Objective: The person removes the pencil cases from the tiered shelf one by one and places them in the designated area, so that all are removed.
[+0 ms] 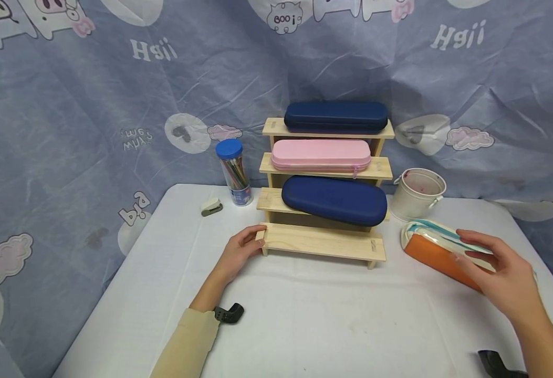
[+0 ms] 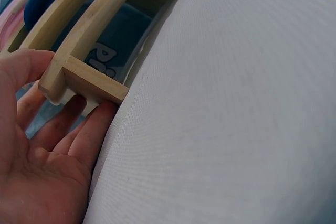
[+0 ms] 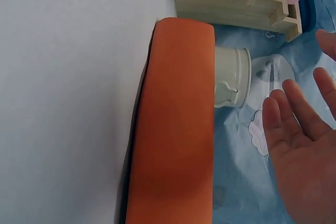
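A wooden tiered rack (image 1: 323, 241) stands on the table with its bottom tier bare. My left hand (image 1: 240, 251) grips the left end of that tier; in the left wrist view, the thumb lies at the board's end (image 2: 86, 35) and fingertips touch beside its leg. On the upper tiers rest a navy case (image 1: 336, 116), a pink case (image 1: 321, 154) and a dark blue case (image 1: 335, 200), the last slightly askew. Over the orange and white pencil case (image 1: 434, 255) at right hovers my right hand (image 1: 508, 270), its fingers spread and apart from the case in the right wrist view.
Behind the pencil case stands a cream metal bucket (image 1: 418, 194). Left of the rack are a blue-lidded clear jar of pencils (image 1: 236, 176) and a small stapler (image 1: 211, 207). A printed blue-grey cloth (image 1: 92, 131) hangs behind the white table (image 1: 342, 320).
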`<state>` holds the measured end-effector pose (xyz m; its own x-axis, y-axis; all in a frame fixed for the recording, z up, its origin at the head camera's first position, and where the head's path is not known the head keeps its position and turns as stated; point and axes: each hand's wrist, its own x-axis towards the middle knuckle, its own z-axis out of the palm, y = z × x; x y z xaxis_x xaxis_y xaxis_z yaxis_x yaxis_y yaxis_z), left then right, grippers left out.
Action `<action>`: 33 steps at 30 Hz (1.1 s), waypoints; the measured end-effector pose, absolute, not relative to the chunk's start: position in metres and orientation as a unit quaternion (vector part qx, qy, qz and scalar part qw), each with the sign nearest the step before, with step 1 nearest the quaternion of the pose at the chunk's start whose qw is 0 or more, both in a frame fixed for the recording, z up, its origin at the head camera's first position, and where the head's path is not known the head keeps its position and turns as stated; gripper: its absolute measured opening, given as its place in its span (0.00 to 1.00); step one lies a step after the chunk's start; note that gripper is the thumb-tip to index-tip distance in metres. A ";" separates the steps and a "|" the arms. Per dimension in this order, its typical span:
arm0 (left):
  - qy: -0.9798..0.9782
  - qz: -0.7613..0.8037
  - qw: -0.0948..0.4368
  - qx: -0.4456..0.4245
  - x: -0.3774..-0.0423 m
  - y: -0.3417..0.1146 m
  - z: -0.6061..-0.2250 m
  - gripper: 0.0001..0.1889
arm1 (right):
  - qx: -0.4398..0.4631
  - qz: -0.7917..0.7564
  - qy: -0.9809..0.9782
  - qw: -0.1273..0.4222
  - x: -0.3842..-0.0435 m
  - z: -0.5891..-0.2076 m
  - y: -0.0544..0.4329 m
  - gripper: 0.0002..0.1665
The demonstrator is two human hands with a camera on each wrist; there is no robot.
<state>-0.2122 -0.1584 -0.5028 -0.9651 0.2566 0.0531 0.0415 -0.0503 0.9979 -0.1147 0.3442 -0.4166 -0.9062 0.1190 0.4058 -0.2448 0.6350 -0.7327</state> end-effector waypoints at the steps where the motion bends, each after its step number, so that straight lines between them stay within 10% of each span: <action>1: 0.686 0.716 0.074 0.109 -0.212 -0.158 -0.503 0.21 | 0.038 0.427 -0.878 0.212 -0.116 -0.416 0.343 0.32; 33: 0.691 0.711 0.070 0.107 -0.213 -0.158 -0.504 0.20 | 0.085 0.445 -0.876 0.164 -0.148 -0.419 0.311 0.34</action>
<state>-0.2127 -0.1578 -0.5039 -0.9674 0.2470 0.0557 0.0486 -0.0348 0.9982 -0.1477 0.3114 -0.4193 -0.9314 -0.0026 0.3639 -0.2954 0.5893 -0.7520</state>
